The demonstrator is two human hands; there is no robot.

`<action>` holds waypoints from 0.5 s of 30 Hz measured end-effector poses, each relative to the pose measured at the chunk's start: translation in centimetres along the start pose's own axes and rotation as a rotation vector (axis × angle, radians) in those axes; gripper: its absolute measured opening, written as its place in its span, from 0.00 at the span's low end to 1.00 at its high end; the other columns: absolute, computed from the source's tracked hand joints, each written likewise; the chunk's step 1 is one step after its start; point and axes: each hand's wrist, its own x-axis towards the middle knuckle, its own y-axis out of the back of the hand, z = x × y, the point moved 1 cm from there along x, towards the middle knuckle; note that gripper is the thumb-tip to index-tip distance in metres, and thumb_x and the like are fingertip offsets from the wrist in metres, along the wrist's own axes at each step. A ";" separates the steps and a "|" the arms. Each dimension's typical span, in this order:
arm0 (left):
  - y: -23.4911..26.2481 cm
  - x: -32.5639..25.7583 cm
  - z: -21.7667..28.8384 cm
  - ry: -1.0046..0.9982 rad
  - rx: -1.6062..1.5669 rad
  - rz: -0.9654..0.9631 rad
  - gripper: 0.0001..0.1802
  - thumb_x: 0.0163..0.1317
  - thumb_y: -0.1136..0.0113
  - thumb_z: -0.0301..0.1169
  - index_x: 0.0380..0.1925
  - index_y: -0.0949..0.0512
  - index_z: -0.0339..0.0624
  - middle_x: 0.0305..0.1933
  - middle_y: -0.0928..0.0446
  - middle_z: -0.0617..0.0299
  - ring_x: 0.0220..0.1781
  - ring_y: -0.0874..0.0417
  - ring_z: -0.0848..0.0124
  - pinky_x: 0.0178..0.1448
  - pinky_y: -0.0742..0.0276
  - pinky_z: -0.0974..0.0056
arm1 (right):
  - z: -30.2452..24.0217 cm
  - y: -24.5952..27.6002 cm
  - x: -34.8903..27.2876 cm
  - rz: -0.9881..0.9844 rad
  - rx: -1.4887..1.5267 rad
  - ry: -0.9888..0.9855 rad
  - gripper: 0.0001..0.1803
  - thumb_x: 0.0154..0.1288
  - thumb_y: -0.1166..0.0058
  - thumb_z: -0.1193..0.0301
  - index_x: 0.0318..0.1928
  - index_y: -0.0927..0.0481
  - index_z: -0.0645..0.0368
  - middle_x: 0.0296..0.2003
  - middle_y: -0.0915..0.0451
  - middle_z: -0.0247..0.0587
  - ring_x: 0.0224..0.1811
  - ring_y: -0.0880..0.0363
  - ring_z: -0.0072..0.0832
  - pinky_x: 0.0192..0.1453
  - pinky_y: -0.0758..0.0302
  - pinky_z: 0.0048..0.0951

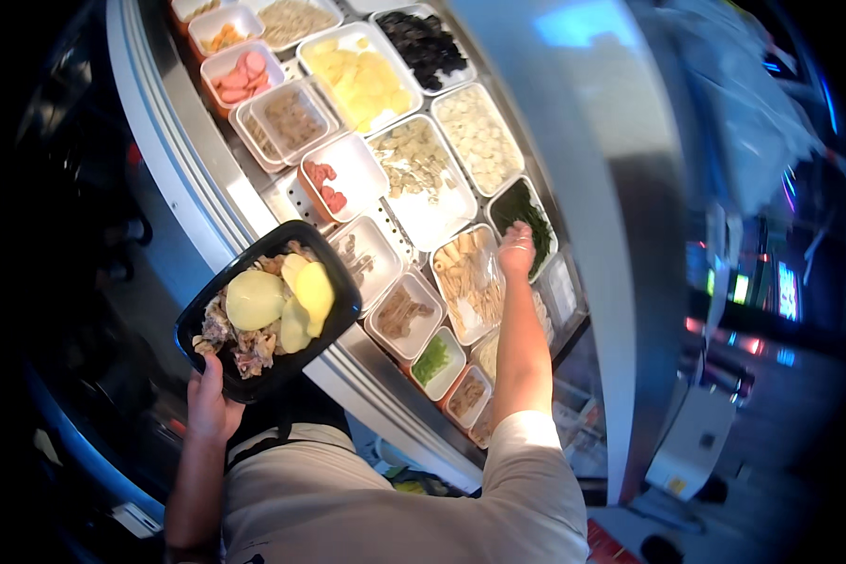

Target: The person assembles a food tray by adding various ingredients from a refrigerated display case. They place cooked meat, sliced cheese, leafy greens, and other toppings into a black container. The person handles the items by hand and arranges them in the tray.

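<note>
My left hand point(214, 406) grips the rim of a black plastic tray point(344, 282), thumb over the edge. Chunks of meat point(218, 329) lie in the tray, partly covered by pale yellow potato slices point(254, 299). Out over the counter, my right hand point(516, 249) reaches into a white tub of dark green, seaweed-like strands point(539, 240). Its fingers are bunched together among the strands, the tips partly hidden. Right below that hand stands a tub of tan, tube-shaped pieces point(461, 273), partly under clear film.
Around my hands, the counter holds rows of tubs: potato slices point(352, 80), black fungus point(423, 47), white pieces point(479, 136), pink sausage slices point(244, 77), red meat point(325, 186) and chopped greens point(431, 361). A metal frame point(620, 216) runs along the right; a white rail point(174, 169) borders the left.
</note>
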 end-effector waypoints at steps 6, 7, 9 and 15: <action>2.2 1.7 -1.8 0.016 -0.136 -0.139 0.36 0.78 0.44 0.42 0.78 0.43 0.42 0.79 0.36 0.53 0.79 0.32 0.55 0.79 0.33 0.43 | -0.6 1.1 2.6 -0.055 -0.407 -0.037 0.20 0.70 0.52 0.66 0.60 0.24 0.56 0.49 0.13 0.58 0.52 0.14 0.54 0.59 0.21 0.47; 2.5 2.2 -1.8 0.032 -0.148 -0.140 0.36 0.78 0.43 0.42 0.78 0.43 0.42 0.79 0.36 0.53 0.78 0.32 0.55 0.79 0.33 0.44 | -0.2 1.1 2.8 -0.046 -0.478 -0.046 0.21 0.70 0.52 0.66 0.60 0.25 0.56 0.49 0.14 0.58 0.53 0.15 0.55 0.60 0.21 0.48; 2.8 2.7 -1.9 0.065 -0.168 -0.148 0.36 0.78 0.43 0.41 0.78 0.43 0.42 0.79 0.36 0.53 0.78 0.32 0.56 0.79 0.33 0.44 | 0.6 1.7 2.9 -0.061 -0.502 -0.078 0.22 0.69 0.49 0.65 0.62 0.25 0.55 0.50 0.14 0.60 0.55 0.16 0.57 0.61 0.22 0.48; 2.9 2.7 -2.6 0.028 -0.182 -0.163 0.36 0.77 0.41 0.39 0.78 0.42 0.41 0.78 0.35 0.53 0.78 0.31 0.57 0.79 0.31 0.47 | -6.8 3.7 2.5 -0.150 -0.402 0.009 0.31 0.60 0.31 0.57 0.63 0.21 0.54 0.52 0.14 0.54 0.56 0.16 0.52 0.63 0.21 0.44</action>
